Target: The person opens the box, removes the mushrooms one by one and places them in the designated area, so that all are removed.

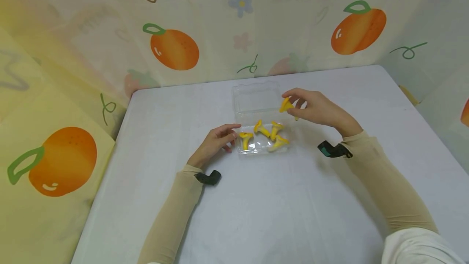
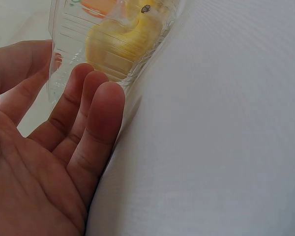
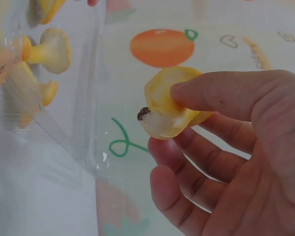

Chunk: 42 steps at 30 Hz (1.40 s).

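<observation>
A clear plastic clamshell box [image 1: 256, 151] lies on the table with its lid [image 1: 256, 99] folded back. Inside it are several yellow trumpet-shaped mushrooms with pale stems, one mushroom [image 1: 246, 139] at the left end and the others grouped to the right. My left hand [image 1: 215, 141] is at the box's left end, its loosely bent fingertips right at the clear wall. Above the right side of the box, my right hand [image 1: 316, 108] pinches another yellow mushroom [image 3: 169, 103] between thumb and fingers. Its dark-specked stem end points outward in the right wrist view.
A white cloth covers the table [image 1: 278, 207]. Behind it hangs a curtain [image 1: 212, 48] printed with oranges, hearts and flowers, which continues down the left side. Both sleeves carry a dark strap piece at the wrist.
</observation>
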Available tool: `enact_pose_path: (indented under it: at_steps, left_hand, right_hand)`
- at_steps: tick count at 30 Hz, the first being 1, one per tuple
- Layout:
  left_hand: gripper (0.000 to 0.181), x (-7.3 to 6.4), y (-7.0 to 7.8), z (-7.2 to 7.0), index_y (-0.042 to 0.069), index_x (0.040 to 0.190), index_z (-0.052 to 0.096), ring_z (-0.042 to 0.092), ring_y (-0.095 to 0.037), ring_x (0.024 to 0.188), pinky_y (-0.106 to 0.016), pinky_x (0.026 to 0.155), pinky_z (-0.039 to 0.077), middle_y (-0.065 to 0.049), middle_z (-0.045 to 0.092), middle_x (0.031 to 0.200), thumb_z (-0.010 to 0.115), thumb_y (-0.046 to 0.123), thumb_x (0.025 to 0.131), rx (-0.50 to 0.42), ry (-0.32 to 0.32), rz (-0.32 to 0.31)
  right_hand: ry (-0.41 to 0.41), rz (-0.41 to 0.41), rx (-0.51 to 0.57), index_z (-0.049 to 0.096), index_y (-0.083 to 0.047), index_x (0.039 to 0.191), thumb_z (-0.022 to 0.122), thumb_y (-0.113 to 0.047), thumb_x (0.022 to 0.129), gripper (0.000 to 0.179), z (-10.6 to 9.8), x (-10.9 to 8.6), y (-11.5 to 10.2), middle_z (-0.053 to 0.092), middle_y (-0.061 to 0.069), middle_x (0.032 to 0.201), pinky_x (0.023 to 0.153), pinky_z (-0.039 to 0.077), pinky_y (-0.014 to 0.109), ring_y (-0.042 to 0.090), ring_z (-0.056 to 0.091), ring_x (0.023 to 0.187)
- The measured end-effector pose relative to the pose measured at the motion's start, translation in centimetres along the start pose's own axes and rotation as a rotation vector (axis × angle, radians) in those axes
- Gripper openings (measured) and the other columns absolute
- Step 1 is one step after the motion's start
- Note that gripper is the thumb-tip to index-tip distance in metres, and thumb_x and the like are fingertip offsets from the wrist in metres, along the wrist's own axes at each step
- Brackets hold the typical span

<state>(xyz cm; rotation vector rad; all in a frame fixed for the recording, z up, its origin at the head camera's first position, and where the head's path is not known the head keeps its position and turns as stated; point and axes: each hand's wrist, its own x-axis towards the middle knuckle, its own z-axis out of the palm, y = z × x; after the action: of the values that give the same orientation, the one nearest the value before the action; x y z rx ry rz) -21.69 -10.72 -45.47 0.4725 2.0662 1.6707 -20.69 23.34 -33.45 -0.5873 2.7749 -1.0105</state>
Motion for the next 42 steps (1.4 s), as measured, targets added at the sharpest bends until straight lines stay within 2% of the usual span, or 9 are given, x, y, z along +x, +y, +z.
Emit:
enact_pose_path:
  at_steps: [13, 24, 34, 42]
  left_hand:
    - [0.041, -0.1, 0.0, -0.1, 0.008, 0.143, 0.056, 0.060, -0.015, 0.083, -0.025, 0.065, 0.058, -0.005, 0.061, 0.101, 0.059, 0.013, 0.102, 0.003, -0.001, 0.008]
    - [0.040, -0.3, 0.1, 0.1, 0.005, 0.142, 0.056, 0.060, -0.017, 0.081, -0.024, 0.063, 0.057, -0.015, 0.062, 0.104, 0.058, 0.011, 0.102, 0.008, 0.009, 0.010]
    - [0.040, -0.1, 0.0, 0.0, 0.008, 0.142, 0.056, 0.059, -0.016, 0.081, -0.025, 0.064, 0.058, -0.006, 0.062, 0.100, 0.058, 0.013, 0.103, 0.021, 0.005, 0.017]
    - [0.040, 0.0, -0.1, 0.0, 0.007, 0.142, 0.056, 0.060, -0.016, 0.082, -0.025, 0.063, 0.058, -0.005, 0.062, 0.101, 0.058, 0.011, 0.102, 0.015, 0.002, 0.015]
  right_hand:
    - [0.007, 0.046, -0.003, 0.057, -0.014, 0.137, 0.067, -0.015, 0.097, 0.041, -0.4, -0.6, 0.6, 0.068, 0.012, 0.116, 0.076, 0.053, 0.035, 0.025, 0.062, 0.100]
    - [0.026, 0.058, -0.009, 0.057, -0.012, 0.137, 0.067, -0.013, 0.096, 0.042, -0.9, -0.9, 1.1, 0.068, 0.015, 0.117, 0.076, 0.052, 0.032, 0.026, 0.063, 0.098]
    - [0.037, 0.084, -0.034, 0.056, -0.011, 0.138, 0.066, -0.012, 0.096, 0.043, -1.7, -1.0, 1.8, 0.066, 0.018, 0.123, 0.079, 0.053, 0.034, 0.029, 0.063, 0.102]
    - [0.045, 0.107, -0.023, 0.056, -0.010, 0.138, 0.066, -0.013, 0.097, 0.043, -2.1, -1.3, 2.3, 0.065, 0.019, 0.123, 0.076, 0.052, 0.025, 0.030, 0.063, 0.103]
